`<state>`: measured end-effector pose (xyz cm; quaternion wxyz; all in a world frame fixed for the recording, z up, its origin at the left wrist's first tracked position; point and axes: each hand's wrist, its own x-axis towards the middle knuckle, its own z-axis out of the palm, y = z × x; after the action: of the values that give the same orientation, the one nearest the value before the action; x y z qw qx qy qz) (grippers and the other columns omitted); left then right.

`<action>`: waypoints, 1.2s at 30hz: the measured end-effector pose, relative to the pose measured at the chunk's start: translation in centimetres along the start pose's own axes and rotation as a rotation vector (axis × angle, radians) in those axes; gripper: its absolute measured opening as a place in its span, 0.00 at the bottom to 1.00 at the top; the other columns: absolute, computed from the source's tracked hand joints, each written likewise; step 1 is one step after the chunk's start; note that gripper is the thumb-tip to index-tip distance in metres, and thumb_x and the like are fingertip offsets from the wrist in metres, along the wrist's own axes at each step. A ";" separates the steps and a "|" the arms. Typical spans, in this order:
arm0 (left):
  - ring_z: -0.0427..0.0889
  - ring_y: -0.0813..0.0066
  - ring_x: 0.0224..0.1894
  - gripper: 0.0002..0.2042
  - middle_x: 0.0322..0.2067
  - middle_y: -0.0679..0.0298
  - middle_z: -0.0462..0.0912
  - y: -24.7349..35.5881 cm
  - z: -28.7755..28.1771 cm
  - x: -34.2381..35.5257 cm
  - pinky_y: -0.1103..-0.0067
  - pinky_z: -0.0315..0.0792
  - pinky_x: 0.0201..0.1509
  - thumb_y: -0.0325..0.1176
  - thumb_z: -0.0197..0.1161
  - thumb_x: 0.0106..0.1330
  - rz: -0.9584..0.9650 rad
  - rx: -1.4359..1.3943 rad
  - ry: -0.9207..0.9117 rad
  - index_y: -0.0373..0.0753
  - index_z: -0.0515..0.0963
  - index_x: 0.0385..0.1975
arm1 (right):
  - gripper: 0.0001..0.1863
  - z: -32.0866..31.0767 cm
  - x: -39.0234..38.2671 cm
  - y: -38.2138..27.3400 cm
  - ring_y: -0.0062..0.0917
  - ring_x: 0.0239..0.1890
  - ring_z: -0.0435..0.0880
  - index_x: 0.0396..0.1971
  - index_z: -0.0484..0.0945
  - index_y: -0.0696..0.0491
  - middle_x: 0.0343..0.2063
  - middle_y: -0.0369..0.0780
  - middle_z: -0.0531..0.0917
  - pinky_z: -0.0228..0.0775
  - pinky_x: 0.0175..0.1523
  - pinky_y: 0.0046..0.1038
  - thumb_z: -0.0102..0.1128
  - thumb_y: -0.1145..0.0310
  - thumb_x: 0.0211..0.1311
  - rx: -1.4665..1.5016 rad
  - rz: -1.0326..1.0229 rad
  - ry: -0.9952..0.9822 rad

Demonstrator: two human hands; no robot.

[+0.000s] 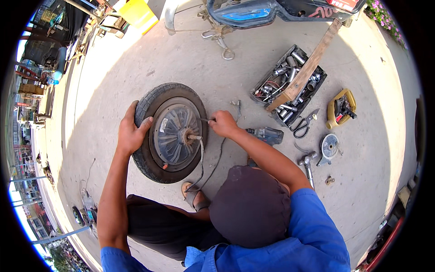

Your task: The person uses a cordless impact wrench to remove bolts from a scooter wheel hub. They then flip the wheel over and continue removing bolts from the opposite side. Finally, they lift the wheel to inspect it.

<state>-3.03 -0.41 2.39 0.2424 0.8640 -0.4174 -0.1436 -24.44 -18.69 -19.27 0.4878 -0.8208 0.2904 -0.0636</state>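
A wheel with a black tyre [144,156] and a grey hub motor [172,144] stands tilted on the ground, its axle facing up towards me. My left hand [131,129] grips the tyre's left side, thumb on the sidewall and fingers over the tread. At the opposite side, my right hand [223,123] is closed on a thin metal rod [204,119], whose tip reaches the hub's edge. Its exact kind is unclear. A cable [201,158] runs from the axle down towards a sandalled foot [195,197].
Right of the wheel lie a power tool [267,135], scissors [304,125], a hammer [308,165] and a round metal part [329,147]. A wooden-handled toolbox [312,68] holds several sockets. Beside it sits a cut yellow container [333,119]. A vehicle's body [244,16] stands at the far side.
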 end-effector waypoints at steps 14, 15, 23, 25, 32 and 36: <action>0.81 0.46 0.61 0.37 0.58 0.37 0.80 -0.1 0.0 0.1 0.65 0.72 0.66 0.38 0.72 0.60 0.013 0.009 0.009 0.26 0.68 0.67 | 0.09 0.1 0.7 -0.3 0.54 0.35 0.85 0.30 0.86 0.58 0.28 0.55 0.85 0.77 0.46 0.50 0.66 0.67 0.60 -0.115 -0.161 0.084; 0.82 0.46 0.61 0.37 0.58 0.37 0.80 -0.2 0.0 0.1 0.65 0.72 0.66 0.38 0.73 0.60 0.009 0.004 0.009 0.25 0.68 0.67 | 0.08 0.2 0.6 -0.3 0.55 0.35 0.85 0.30 0.86 0.58 0.28 0.55 0.85 0.77 0.46 0.50 0.66 0.67 0.60 -0.143 -0.174 0.087; 0.83 0.50 0.59 0.36 0.56 0.38 0.82 -0.5 0.2 0.2 0.67 0.73 0.65 0.35 0.73 0.61 0.042 -0.095 0.003 0.24 0.67 0.67 | 0.07 0.7 0.5 -0.2 0.54 0.34 0.85 0.26 0.86 0.57 0.26 0.55 0.84 0.77 0.45 0.50 0.67 0.69 0.57 -0.071 -0.104 0.078; 0.82 0.53 0.60 0.36 0.57 0.39 0.81 -0.2 0.2 0.2 0.68 0.72 0.66 0.34 0.72 0.62 0.032 -0.138 -0.027 0.23 0.66 0.68 | 0.08 1.0 0.8 -0.4 0.54 0.35 0.85 0.26 0.86 0.58 0.27 0.55 0.84 0.77 0.46 0.50 0.68 0.69 0.57 -0.077 -0.123 0.097; 0.80 0.59 0.62 0.37 0.59 0.42 0.80 1.0 -0.1 0.0 0.69 0.70 0.69 0.33 0.71 0.64 0.032 -0.103 -0.062 0.22 0.63 0.70 | 0.08 0.9 0.9 0.3 0.56 0.36 0.84 0.25 0.85 0.60 0.28 0.56 0.84 0.77 0.47 0.51 0.69 0.70 0.56 -0.070 -0.083 0.107; 0.82 0.48 0.60 0.36 0.57 0.38 0.81 2.4 0.2 0.3 0.66 0.73 0.65 0.36 0.73 0.60 0.048 0.018 0.005 0.25 0.68 0.67 | 0.10 0.8 0.2 0.5 0.53 0.40 0.86 0.35 0.87 0.59 0.33 0.54 0.87 0.77 0.51 0.48 0.70 0.67 0.58 -0.012 -0.016 0.098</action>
<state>-4.50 -2.01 3.57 0.2389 0.8563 -0.4386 -0.1316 -24.16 -18.40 -20.13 0.4676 -0.8218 0.3077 -0.1061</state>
